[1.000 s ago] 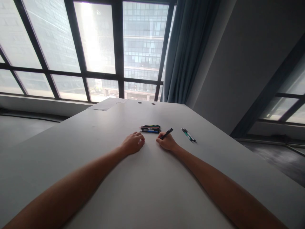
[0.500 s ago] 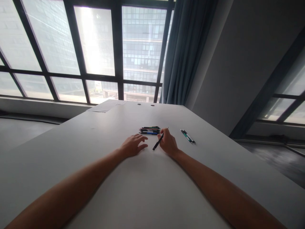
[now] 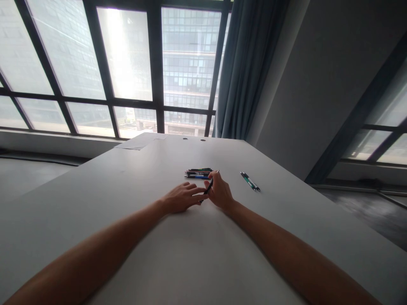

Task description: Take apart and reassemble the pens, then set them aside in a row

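Observation:
Held slantwise between my two hands is a black pen [image 3: 209,187]. My right hand [image 3: 221,191] is closed around its upper part, and the silvery tip shows above the fingers. My left hand [image 3: 183,197] has its thumb and fingers at the pen's lower end, closed on it and partly hiding it. Just beyond the hands lies a row of several pens [image 3: 197,174], side by side and pointing left to right. The right end of that row is partly covered by my right hand.
Two pens [image 3: 250,181], one of them green, lie slanted on the white table [image 3: 152,254] to the right of my hands. A sheet of paper [image 3: 132,145] rests at the far left edge. Two round holes mark the far end, before the windows and a blue curtain [image 3: 241,84].
My left hand has moved right and taken the lower end of the black pen. My right hand, still holding the pen, has shifted slightly left.

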Demonstrator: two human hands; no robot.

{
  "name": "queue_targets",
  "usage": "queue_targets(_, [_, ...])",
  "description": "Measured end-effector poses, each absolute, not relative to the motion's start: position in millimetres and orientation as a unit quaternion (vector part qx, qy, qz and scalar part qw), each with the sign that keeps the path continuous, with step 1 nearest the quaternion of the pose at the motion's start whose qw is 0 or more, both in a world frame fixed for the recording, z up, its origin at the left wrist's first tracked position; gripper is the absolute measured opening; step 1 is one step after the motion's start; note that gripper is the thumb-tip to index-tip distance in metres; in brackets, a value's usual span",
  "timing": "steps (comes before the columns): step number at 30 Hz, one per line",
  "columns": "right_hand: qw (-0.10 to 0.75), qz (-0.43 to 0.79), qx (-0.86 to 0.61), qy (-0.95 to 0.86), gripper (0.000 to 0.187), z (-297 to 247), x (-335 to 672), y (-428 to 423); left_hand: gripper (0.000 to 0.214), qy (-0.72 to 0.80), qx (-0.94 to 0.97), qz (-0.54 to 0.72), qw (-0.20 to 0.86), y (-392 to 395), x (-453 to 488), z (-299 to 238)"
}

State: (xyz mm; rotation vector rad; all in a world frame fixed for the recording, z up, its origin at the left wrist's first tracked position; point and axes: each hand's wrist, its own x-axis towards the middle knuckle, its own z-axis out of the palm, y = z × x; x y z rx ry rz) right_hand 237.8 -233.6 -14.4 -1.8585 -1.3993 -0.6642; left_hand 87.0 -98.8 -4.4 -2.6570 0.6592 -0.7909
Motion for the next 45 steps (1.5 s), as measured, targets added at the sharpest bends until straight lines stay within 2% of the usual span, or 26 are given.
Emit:
queue_targets(15, [0.351,-0.160,-0.752,-0.535,0.013,-8.0,232.0,-235.8,0.037,0.222,-0.938,-0.253,0.085,-98.4,85.6,-5.4])
queue_targets(17, [0.364,-0.149,-0.748,-0.535,0.019,-9.6,233.7,-235.5,0.037,0.215,-0.938,-0.257,0.091,-98.7,85.7,-4.9])
queue_targets(24, [0.436,-0.077,-0.688,-0.575,0.056,-14.2,242.8,-237.1,0.034,0.177,-0.939,-0.268,0.120,-95.7,87.1,-7.5])
queue_targets(26, [0.474,-0.025,-0.655,-0.588,0.054,-11.4,241.9,-236.3,0.034,0.173,-0.940,-0.271,0.117,-95.4,87.1,-8.1])
queue_targets(30, [0.554,0.066,-0.623,-0.548,0.036,2.5,242.1,-234.1,0.037,0.170,-0.942,-0.275,0.090,-96.6,86.0,-7.0])
queue_targets(33, [0.552,0.030,-0.658,-0.511,0.037,17.7,261.2,-238.9,0.039,0.155,-0.950,-0.265,0.060,-97.8,84.6,-5.1])
queue_targets(36, [0.552,-0.016,-0.701,-0.452,0.059,29.4,302.0,-254.4,0.039,0.138,-0.958,-0.250,0.031,-98.1,83.8,-4.0])
queue_targets(38, [0.545,-0.061,-0.737,-0.394,0.065,31.9,334.5,-269.7,0.037,0.130,-0.960,-0.246,0.021,-97.9,83.9,-4.1])
queue_targets(42, [0.464,-0.159,-0.825,-0.281,0.043,24.0,388.0,-300.8,0.034,0.120,-0.963,-0.242,0.007,-96.9,84.8,-5.2])
queue_targets(45, [0.393,-0.173,-0.875,-0.226,0.037,12.8,409.5,-316.2,0.033,0.113,-0.965,-0.238,-0.002,-96.1,84.9,-6.0])
